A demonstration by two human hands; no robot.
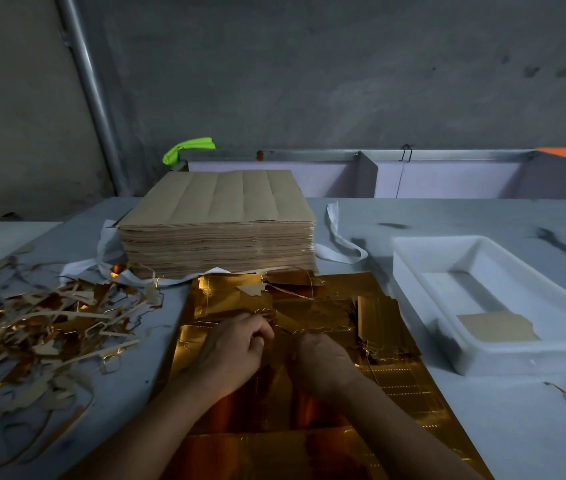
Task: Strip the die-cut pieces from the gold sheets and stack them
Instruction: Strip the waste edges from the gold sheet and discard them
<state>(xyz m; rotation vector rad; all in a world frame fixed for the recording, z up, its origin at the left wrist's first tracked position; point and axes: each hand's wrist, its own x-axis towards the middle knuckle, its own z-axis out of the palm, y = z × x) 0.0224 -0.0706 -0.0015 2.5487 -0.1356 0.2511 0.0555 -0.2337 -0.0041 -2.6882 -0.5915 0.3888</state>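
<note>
A gold die-cut sheet [399, 386] lies flat on the table in front of me. My left hand [236, 348] and my right hand [323, 358] sit close together at its middle, fingers curled and pinching the gold foil between them. Loose gold die-cut pieces [385, 323] lie piled on the sheet just right of my hands. Behind the sheet stands a tall stack of sheets [219, 233], brown side up. What my fingertips hold is partly hidden by the hands.
A heap of gold and tan waste strips [39, 327] covers the table's left side. A white plastic tray [413, 271] at the right holds one tan piece [496, 327]. White strapping [335, 233] lies round the stack. A grey wall stands behind.
</note>
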